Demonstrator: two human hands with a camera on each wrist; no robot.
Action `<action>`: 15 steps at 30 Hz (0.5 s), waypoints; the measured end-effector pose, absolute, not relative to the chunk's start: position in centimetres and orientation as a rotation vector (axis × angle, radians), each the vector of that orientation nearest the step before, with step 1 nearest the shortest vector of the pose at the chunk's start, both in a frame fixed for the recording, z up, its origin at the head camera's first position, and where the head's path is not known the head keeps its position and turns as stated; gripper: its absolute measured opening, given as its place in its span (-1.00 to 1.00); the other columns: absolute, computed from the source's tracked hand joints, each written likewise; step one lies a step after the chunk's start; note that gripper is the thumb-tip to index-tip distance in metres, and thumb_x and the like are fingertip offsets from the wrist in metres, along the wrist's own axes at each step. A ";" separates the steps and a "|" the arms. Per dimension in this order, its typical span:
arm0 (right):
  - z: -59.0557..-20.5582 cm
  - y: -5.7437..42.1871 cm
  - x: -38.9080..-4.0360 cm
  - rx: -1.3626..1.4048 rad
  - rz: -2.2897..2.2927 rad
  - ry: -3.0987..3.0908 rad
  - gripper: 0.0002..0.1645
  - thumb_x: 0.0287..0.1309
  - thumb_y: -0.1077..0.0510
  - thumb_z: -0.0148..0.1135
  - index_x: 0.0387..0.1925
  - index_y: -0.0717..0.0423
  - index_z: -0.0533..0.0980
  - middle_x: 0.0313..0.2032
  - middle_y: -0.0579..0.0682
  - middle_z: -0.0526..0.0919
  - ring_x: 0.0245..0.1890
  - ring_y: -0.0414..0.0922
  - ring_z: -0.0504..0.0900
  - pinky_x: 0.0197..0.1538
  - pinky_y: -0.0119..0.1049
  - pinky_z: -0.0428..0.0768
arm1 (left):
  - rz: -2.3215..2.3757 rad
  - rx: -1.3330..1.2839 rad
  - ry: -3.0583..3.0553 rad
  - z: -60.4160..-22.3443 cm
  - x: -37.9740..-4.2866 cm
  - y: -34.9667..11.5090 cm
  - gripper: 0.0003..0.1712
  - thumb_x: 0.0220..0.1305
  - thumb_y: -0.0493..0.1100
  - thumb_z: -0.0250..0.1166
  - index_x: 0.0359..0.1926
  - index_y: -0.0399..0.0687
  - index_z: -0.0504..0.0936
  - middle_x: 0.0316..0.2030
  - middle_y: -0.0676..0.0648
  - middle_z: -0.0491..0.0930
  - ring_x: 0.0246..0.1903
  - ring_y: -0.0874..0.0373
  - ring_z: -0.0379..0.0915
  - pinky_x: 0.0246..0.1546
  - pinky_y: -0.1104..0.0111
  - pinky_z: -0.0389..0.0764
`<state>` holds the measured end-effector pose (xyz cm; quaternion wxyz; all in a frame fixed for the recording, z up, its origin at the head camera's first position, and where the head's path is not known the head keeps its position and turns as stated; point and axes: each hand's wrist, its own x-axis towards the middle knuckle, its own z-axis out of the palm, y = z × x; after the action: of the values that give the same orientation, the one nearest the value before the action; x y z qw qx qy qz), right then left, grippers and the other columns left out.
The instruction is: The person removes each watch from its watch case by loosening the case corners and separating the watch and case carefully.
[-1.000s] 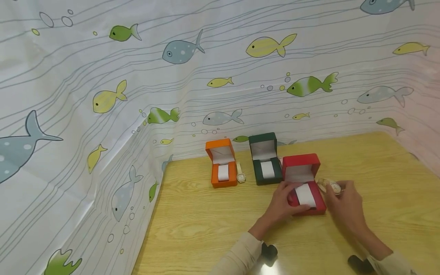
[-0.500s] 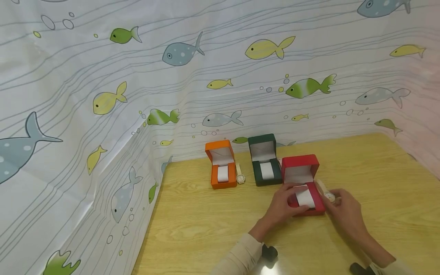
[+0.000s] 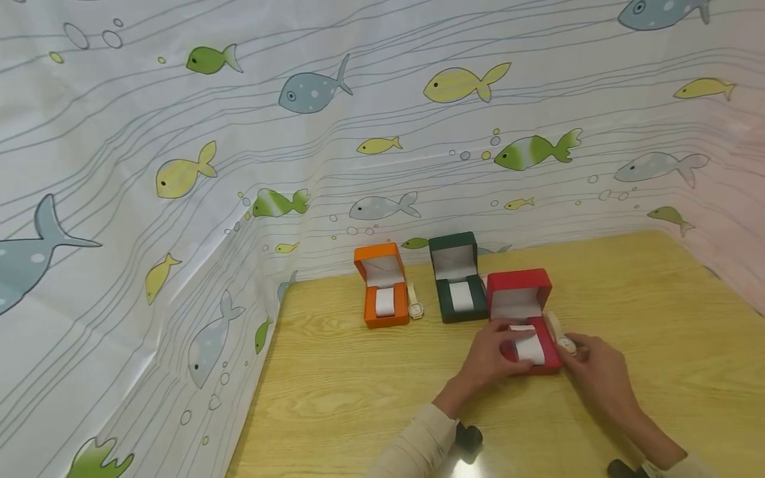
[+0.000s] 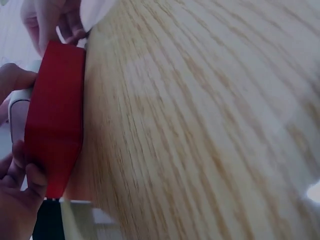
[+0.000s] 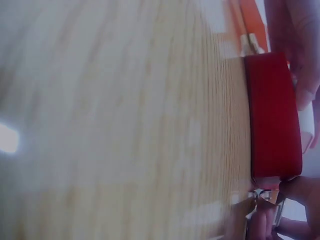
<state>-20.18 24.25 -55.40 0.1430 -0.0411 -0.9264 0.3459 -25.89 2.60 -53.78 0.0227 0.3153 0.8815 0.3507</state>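
A red watch box (image 3: pixel 518 279) stands with its lid raised, a white cushion (image 3: pixel 530 350) inside. My left hand (image 3: pixel 485 360) holds the box at its left side, thumb and forefinger against the cushion; the left wrist view shows curled fingers (image 4: pixel 34 180) on the red wall (image 4: pixel 57 95). Just right of the box, my right hand (image 3: pixel 602 372) pinches a light-strapped watch (image 3: pixel 566 344) by its dial end. Its strap (image 3: pixel 553 324) runs back along the box's side. In the right wrist view, the fingers partly hide the watch at the box's corner.
An open orange watch box (image 3: pixel 387 320) and an open dark green one (image 3: pixel 443 309) stand at the back left, each with a white cushion. Another watch (image 3: pixel 415 309) lies beside the orange box. A fish-patterned sheet (image 3: pixel 335 159) rises behind the wooden table (image 3: pixel 335 398).
My right hand has moved slightly left and toward me, bringing the watch down beside the red box. My left hand keeps its place on the box.
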 end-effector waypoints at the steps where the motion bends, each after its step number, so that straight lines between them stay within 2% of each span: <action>1: -55.4 24.3 -20.1 -0.132 1.016 -2.689 -0.49 0.31 0.00 0.36 0.05 0.36 0.62 -0.34 0.20 0.77 -0.41 -0.20 0.60 -0.44 -0.42 0.42 | 1.084 0.984 2.731 -53.9 -25.9 2.6 -0.38 0.23 0.11 0.46 0.33 0.31 0.59 0.30 0.09 0.52 0.22 0.31 0.44 0.28 0.50 0.48; 3: -55.4 24.3 -20.0 -0.161 1.050 -2.708 -0.43 0.36 -0.08 0.30 0.11 0.32 0.58 -0.33 0.17 0.77 -0.44 -0.29 0.56 -0.47 -0.43 0.41 | 1.105 0.994 2.719 -54.0 -26.0 2.5 -0.40 0.25 0.10 0.44 0.31 0.27 0.60 0.31 0.08 0.52 0.23 0.29 0.44 0.30 0.48 0.48; 6: -55.3 24.4 -19.9 -0.181 1.084 -2.729 -0.40 0.39 -0.13 0.26 0.14 0.32 0.55 -0.34 0.15 0.78 -0.46 -0.32 0.57 -0.49 -0.43 0.42 | 1.151 1.004 2.696 -54.1 -26.1 2.5 -0.43 0.28 0.07 0.43 0.29 0.20 0.61 0.33 0.06 0.51 0.25 0.27 0.43 0.32 0.46 0.47; 10: -55.1 24.4 -19.8 -0.160 1.055 -2.747 -0.42 0.37 -0.07 0.28 0.10 0.37 0.58 -0.33 0.22 0.80 -0.39 -0.13 0.69 -0.48 -0.41 0.45 | 1.195 0.994 2.669 -54.3 -26.0 2.5 -0.43 0.26 0.06 0.45 0.28 0.15 0.59 0.34 0.05 0.47 0.27 0.26 0.39 0.34 0.45 0.47; 15: -54.8 24.5 -19.7 -0.143 0.925 -2.791 -0.45 0.35 -0.06 0.29 0.09 0.34 0.60 -0.30 0.27 0.81 -0.33 0.10 0.77 -0.47 -0.28 0.47 | 1.158 1.030 2.653 -54.8 -26.0 2.5 -0.34 0.20 0.04 0.50 0.29 0.13 0.51 0.38 0.02 0.39 0.33 0.24 0.32 0.37 0.45 0.45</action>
<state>-19.66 24.48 -54.75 0.0989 -0.0483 -0.9435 0.3126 -26.01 2.52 -54.79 0.0346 0.3350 0.8630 0.3765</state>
